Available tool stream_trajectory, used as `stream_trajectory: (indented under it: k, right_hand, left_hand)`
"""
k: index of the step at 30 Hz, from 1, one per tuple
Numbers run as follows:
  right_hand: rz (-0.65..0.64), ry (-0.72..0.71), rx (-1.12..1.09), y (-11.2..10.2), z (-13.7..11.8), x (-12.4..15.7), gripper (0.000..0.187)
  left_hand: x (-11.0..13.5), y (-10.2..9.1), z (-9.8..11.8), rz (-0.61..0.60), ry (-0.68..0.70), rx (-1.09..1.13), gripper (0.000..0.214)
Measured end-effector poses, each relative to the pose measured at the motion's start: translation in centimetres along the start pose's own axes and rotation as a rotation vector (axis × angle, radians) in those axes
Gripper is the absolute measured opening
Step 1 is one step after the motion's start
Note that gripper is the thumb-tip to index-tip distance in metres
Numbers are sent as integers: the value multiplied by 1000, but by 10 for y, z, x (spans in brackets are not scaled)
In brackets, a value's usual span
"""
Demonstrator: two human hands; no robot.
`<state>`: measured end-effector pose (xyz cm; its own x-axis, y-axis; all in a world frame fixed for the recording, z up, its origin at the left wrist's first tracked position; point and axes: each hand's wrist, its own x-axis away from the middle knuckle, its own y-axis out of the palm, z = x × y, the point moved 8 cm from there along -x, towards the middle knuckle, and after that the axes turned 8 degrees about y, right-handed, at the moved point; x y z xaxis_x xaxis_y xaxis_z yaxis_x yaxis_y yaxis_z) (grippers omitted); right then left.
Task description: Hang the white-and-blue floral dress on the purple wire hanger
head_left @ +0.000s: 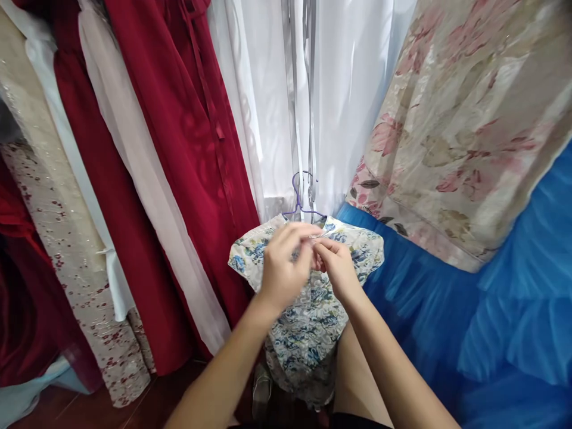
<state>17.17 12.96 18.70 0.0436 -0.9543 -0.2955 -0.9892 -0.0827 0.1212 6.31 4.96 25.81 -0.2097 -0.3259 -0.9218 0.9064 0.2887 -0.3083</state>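
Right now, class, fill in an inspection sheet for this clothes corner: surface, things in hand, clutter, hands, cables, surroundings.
Surface: dark wooden floor under the hanging clothes; no table seen.
Job's things: small floral dress with blue flowers, hung on a purple hanger.
Clutter: pale blue cloth reaching the floor at lower left.
Hands: left hand and right hand meet at the dress's neckline, fingers closed on the cloth; what lies between them is hidden.
Cables: nothing seen; silver ribbons hang above the hanger.
Surroundings: red dresses, beige sequined garment, white sheer fabric, pink-flowered fabric, blue tulle.
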Motion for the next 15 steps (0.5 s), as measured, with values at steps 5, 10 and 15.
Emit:
stream_trajectory:
  k: [5, 10, 15]
  right_hand:
    - [58, -55, -6, 2, 2, -12, 24]
    - [112, 28, 234, 5, 35, -24, 25]
    - [10, 95, 260, 10, 59, 1, 27]
  left_hand:
    - [-15, 10, -63, -285, 58, -205, 18]
    - [-23, -24, -80, 20, 30, -183, 16]
    - [17, -108, -189, 601, -494, 129, 14]
